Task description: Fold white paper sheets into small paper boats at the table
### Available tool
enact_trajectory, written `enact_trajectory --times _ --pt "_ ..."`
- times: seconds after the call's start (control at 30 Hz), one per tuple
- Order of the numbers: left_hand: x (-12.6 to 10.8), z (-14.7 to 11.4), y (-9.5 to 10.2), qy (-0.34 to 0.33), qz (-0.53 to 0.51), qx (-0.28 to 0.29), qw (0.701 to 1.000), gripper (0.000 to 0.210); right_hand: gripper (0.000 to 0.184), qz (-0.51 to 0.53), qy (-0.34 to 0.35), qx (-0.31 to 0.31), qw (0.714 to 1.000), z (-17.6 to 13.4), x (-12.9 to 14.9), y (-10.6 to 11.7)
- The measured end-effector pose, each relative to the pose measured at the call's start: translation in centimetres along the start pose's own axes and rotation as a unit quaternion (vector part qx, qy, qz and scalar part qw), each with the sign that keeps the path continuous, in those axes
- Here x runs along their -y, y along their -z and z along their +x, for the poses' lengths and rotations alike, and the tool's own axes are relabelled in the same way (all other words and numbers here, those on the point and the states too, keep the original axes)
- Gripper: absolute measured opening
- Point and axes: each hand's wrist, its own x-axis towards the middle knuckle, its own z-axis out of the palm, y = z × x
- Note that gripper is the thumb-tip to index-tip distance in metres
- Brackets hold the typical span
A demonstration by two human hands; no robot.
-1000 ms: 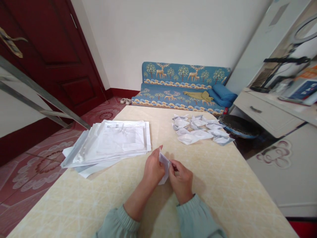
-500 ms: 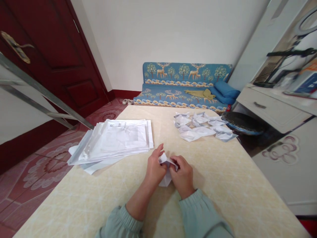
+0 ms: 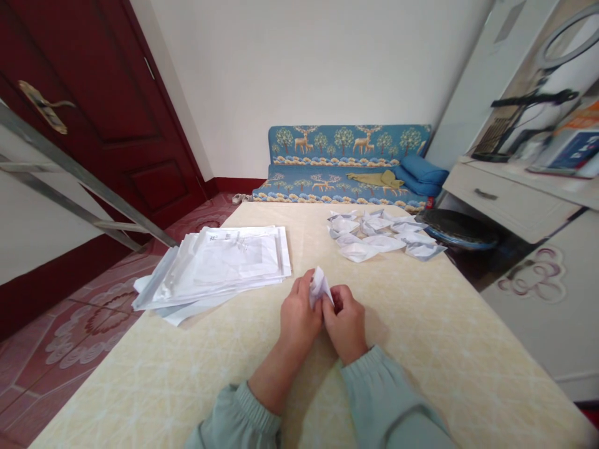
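A small piece of folded white paper (image 3: 319, 285) is held between my two hands above the near middle of the table. My left hand (image 3: 299, 312) is closed on its left side, the fingers wrapped behind it. On the other side, my right hand (image 3: 345, 319) pinches the paper's lower right edge with thumb and curled fingers. The lower part of the paper is hidden by the hands. Beyond them to the right lie several folded white paper shapes (image 3: 374, 240), set close together in rows.
A stack of white paper sheets (image 3: 234, 259) lies at the table's left. The yellow patterned tablecloth (image 3: 421, 349) covers the table. Past the far edge stands a blue sofa (image 3: 322, 181). A white cabinet (image 3: 515, 199) and a dark round pan (image 3: 456, 227) are on the right, a metal ladder (image 3: 88, 181) on the left.
The folded paper has been turned in my hands, so its lower flap no longer shows. My left fingers have curled in around it. The view has shifted slightly.
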Motion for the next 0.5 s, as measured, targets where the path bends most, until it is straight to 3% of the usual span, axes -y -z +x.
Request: enact_trajectory --times 0.13,0.3,0.5 --pt "-0.5 -0.1 0.6 -0.027 0.043 -0.054 0.997 0.033 0.006 -0.010 -0.018 -0.034 0.999 0.1 -0.4 0.0" --pt "-0.5 -0.3 0.5 -0.014 0.092 0.011 0.996 0.014 0.011 0.022 -0.026 -0.022 0.999 0.0 0.0 0.2" --pt "0.3 0.0 0.3 -0.010 0.112 0.045 0.993 0.007 0.021 -0.017 0.034 0.002 0.999 -0.1 0.3 -0.1"
